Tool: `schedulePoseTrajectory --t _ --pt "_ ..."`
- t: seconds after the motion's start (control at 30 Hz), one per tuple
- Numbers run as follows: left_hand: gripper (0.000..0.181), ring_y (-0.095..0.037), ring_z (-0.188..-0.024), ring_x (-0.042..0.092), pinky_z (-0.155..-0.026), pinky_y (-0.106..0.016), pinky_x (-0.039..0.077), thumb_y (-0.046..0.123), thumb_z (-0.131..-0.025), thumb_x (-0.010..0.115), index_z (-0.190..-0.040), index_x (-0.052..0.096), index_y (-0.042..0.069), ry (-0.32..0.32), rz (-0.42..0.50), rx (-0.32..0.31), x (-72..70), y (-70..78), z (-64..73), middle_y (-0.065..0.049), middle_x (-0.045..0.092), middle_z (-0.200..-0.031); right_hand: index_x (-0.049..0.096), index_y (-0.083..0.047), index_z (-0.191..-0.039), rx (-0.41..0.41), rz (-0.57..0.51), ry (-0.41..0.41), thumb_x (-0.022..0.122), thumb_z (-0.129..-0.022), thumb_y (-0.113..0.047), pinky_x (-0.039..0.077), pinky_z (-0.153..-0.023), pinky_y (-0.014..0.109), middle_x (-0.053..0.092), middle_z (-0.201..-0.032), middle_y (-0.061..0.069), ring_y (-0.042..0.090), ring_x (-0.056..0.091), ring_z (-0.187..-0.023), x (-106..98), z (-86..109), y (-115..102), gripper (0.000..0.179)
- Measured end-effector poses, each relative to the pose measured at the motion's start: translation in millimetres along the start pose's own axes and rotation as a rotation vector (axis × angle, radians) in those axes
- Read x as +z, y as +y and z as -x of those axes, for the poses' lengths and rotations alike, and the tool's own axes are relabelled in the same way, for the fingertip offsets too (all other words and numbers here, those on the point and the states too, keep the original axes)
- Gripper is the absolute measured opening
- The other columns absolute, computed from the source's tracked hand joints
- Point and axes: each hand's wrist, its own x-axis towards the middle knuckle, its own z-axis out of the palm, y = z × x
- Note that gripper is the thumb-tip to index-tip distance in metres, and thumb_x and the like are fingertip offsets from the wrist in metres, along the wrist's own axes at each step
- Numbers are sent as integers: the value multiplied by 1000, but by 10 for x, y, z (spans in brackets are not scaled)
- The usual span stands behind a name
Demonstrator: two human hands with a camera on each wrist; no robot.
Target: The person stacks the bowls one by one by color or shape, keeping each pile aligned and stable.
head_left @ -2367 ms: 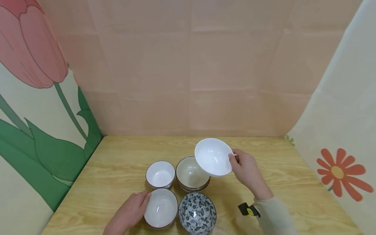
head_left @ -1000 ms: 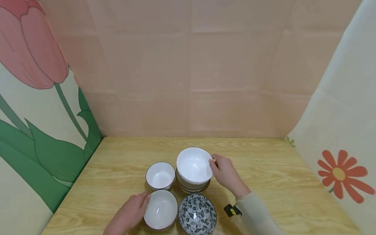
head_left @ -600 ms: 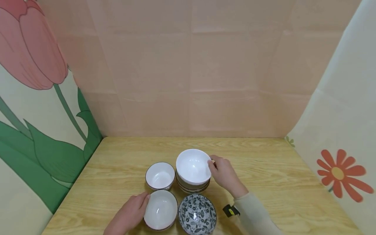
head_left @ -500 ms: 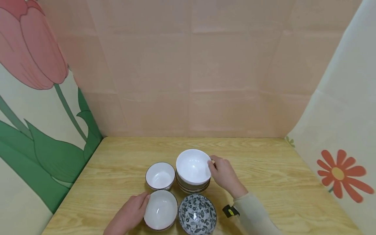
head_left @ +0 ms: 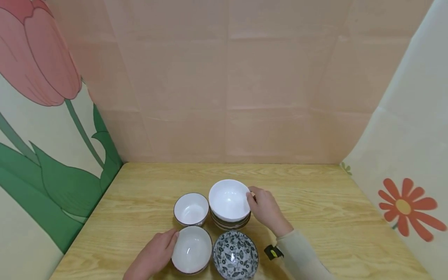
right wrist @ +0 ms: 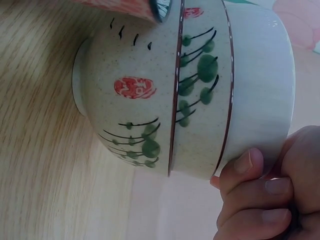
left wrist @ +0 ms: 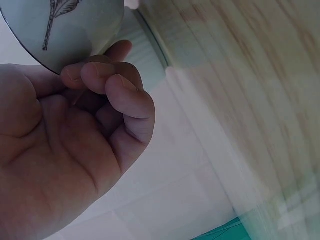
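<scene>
My right hand [head_left: 267, 208] pinches the right rim of a plain white bowl [head_left: 229, 199]. That bowl sits nested in a stack of two cream bowls [right wrist: 135, 112] with green plant drawings and brown rims; the right wrist view shows its side rising above them. My left hand [head_left: 155, 251] holds the left rim of a white, dark-rimmed bowl [head_left: 191, 251] near the front. In the left wrist view, curled fingers [left wrist: 127, 97] touch this bowl's outer wall, which bears a leaf drawing. The cream bowls' insides are hidden.
A smaller white bowl [head_left: 191, 210] with a dark rim stands behind the left-hand bowl. Right of the left-hand bowl is a blue-and-white floral bowl [head_left: 235, 254]. All stand close together on the wood-grain table [head_left: 315, 202], before a pinkish backdrop [head_left: 224, 85].
My right hand has carried the plain white bowl left and down from the right, into the cream stack, and it now sits slightly lower. The left hand stays at its bowl.
</scene>
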Motion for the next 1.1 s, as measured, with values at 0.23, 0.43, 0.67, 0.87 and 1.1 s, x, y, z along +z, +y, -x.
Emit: schedulePoseTrajectory --t 0.23,0.43,0.67,0.87,1.1 --pt "36 -37 -113 64 -97 -58 48 22 -107 46 -124 63 -5 7 -6 3 8 -8 -9 -17 69 -117 66 3 -118 13 10 -4 55 -102 -15 47 -48 27 68 -81 8 14 54 -57 17 5 -15 27" --pt "39 -38 -115 63 -98 -59 47 24 -107 46 -127 62 -6 -15 -1 -20 8 -12 -18 -18 68 -119 66 2 -120 29 35 -9 56 -102 -15 49 -51 26 70 -89 10 13 56 -61 38 18 -14 27" --pt "39 -37 -114 63 -98 -58 48 25 -107 46 -126 62 -5 -9 -7 -19 16 -21 -20 -17 68 -119 66 2 -120 28 60 -5 57 -101 -16 48 -50 25 69 -86 8 13 54 -60 37 32 -25 27" --pt "38 -35 -111 65 -96 -57 49 25 -107 45 -124 63 -4 -4 -5 -2 22 -40 -16 -16 69 -116 65 0 -124 54 68 -16 58 -101 -20 46 -49 27 65 -78 4 14 53 -58 37 28 -19 30" --pt "37 -34 -110 65 -95 -57 50 25 -107 45 -122 64 -2 0 1 12 21 -36 -5 -14 70 -113 65 -1 -124 109 27 -20 58 -102 -24 51 -55 27 69 -89 7 15 57 -65 39 24 6 33"
